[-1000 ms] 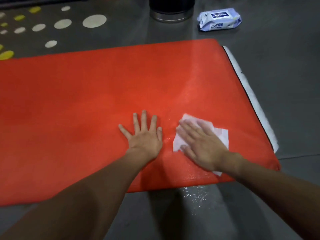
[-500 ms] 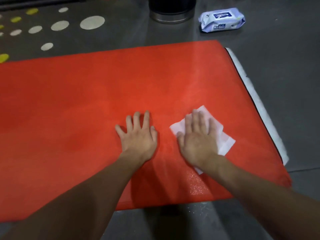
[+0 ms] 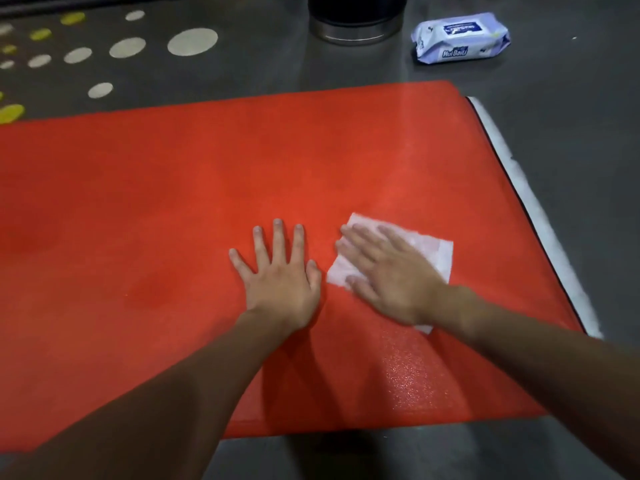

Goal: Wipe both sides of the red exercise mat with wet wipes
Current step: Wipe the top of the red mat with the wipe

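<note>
The red mat [image 3: 173,220] lay flat on the grey floor [image 3: 571,133] and filled most of the view. The left hand [image 3: 280,282] rested flat on the mat near the middle, with its fingers straight and spread, holding nothing. Just to its right, the right hand [image 3: 388,282] pressed a white wet wipe [image 3: 436,254] down on the mat. Its fingers were flat and straight, so it pushed on the wipe and did not grab it. That hand looked a bit blurry, so I think it was in the middle of a wipe stroke. A shiny wet patch [image 3: 408,379] showed on the near part of the mat, by the right arm. The big left part looked dry, so I think much of this side was not done. I could not tell about the under side. To do this step well, the whole hand should press the wipe flat so it does not bunch up. The left hand should hold the mat down so it does not slide. The strokes should go side by side, right up to the edges. A pack of wipes [image 3: 460,38] lay on the floor, far and to the right, well apart from the mat, ready for when this wipe went dry.
</note>
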`<state>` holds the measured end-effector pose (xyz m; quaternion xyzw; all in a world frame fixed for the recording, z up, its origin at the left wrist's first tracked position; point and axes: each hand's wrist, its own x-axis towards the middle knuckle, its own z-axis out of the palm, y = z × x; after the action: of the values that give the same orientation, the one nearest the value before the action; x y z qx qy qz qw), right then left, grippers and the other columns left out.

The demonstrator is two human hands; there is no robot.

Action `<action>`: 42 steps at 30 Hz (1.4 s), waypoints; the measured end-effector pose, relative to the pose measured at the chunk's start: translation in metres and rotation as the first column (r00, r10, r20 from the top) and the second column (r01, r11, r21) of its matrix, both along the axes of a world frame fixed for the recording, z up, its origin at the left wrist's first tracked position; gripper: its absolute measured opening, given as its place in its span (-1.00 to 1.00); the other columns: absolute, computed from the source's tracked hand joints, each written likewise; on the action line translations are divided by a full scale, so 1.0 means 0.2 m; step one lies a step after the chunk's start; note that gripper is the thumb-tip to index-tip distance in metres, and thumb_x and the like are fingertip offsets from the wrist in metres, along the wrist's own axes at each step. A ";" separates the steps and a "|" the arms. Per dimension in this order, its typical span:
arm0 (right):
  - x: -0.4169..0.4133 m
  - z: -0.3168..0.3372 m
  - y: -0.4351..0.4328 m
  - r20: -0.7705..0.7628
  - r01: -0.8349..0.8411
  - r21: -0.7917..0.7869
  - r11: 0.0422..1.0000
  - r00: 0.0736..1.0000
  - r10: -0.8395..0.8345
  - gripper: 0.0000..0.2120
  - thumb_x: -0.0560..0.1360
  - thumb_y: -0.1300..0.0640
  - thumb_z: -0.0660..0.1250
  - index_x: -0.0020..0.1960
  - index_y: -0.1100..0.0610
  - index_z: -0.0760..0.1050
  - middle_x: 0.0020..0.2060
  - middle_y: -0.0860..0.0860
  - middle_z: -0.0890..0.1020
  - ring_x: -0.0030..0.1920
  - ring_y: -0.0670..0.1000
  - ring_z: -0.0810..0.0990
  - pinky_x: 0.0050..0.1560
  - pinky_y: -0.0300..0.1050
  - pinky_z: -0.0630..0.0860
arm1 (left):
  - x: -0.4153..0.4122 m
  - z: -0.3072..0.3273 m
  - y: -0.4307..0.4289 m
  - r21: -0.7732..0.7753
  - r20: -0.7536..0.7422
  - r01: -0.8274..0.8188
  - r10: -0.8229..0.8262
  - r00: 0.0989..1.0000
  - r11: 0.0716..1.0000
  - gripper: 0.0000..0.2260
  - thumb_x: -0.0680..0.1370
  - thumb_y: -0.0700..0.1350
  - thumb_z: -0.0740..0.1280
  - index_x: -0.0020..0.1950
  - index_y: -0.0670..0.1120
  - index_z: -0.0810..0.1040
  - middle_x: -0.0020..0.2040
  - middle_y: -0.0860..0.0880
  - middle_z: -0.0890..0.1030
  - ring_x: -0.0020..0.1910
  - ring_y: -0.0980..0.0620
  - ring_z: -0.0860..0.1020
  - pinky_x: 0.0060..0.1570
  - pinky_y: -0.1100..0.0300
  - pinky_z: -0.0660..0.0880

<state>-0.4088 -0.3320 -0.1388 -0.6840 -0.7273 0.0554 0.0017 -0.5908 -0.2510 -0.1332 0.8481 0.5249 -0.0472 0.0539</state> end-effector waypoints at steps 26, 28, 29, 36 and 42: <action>0.05 -0.01 0.32 -0.087 0.286 -0.011 0.958 0.954 -0.285 -0.33 0.57 -0.16 -0.10 0.55 0.21 0.20 0.55 0.21 0.20 0.57 0.20 0.11 0.52 0.27 -0.02 | 0.28 0.26 0.44 -0.395 -0.262 -0.017 -0.095 0.960 0.918 0.09 0.32 0.25 0.53 0.52 0.35 -0.27 0.59 0.03 -0.30 0.57 -0.17 -0.20 0.28 -0.49 0.17; 0.08 0.00 0.30 -0.078 0.043 0.013 0.999 0.996 -0.042 -0.36 0.59 -0.18 -0.03 0.53 0.17 0.28 0.53 0.17 0.26 0.56 0.15 0.16 0.50 0.22 0.05 | 0.26 0.28 0.50 -0.359 -0.243 0.049 -0.144 0.959 0.932 0.08 0.24 0.33 0.53 0.53 0.37 -0.15 0.59 0.03 -0.10 0.54 -0.17 -0.01 0.28 -0.39 0.25; 0.15 0.00 0.32 -0.063 0.003 0.024 1.000 0.998 -0.001 -0.37 0.59 -0.19 -0.03 0.53 0.14 0.29 0.53 0.14 0.27 0.56 0.12 0.17 0.50 0.19 0.04 | 0.25 0.30 0.54 -0.352 -0.230 0.087 -0.177 0.957 0.932 0.06 0.23 0.33 0.53 0.53 0.36 -0.09 0.56 0.02 0.02 0.50 -0.17 0.08 0.28 -0.35 0.29; -0.07 0.02 0.48 -0.042 0.445 -0.056 0.894 0.894 -0.447 -0.32 0.59 -0.17 -0.17 0.58 0.18 0.13 0.58 0.17 0.08 0.59 0.17 0.01 0.51 0.23 -0.11 | 0.33 0.37 1.03 -0.425 -0.189 0.150 -0.250 0.950 0.893 0.21 0.28 0.21 0.58 0.57 0.16 -0.30 0.58 -0.11 -0.33 0.56 -0.24 -0.26 0.44 -0.39 0.02; 0.15 0.06 0.52 -0.013 0.620 -0.038 0.784 0.784 -0.620 -0.40 0.64 -0.15 -0.17 0.61 0.08 0.02 0.60 0.07 0.01 0.59 0.02 -0.14 0.54 0.11 -0.19 | 0.31 0.25 1.11 -0.518 -0.160 0.180 -0.302 0.940 0.836 0.12 0.37 0.21 0.52 0.49 0.31 -0.39 0.51 0.02 -0.50 0.52 -0.24 -0.38 0.27 -0.59 0.04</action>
<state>-0.3796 -0.2278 -0.1270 -0.8841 -0.4615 0.0719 0.0179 -0.5278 -0.0281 -0.0835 0.8534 0.3860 -0.2871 0.2009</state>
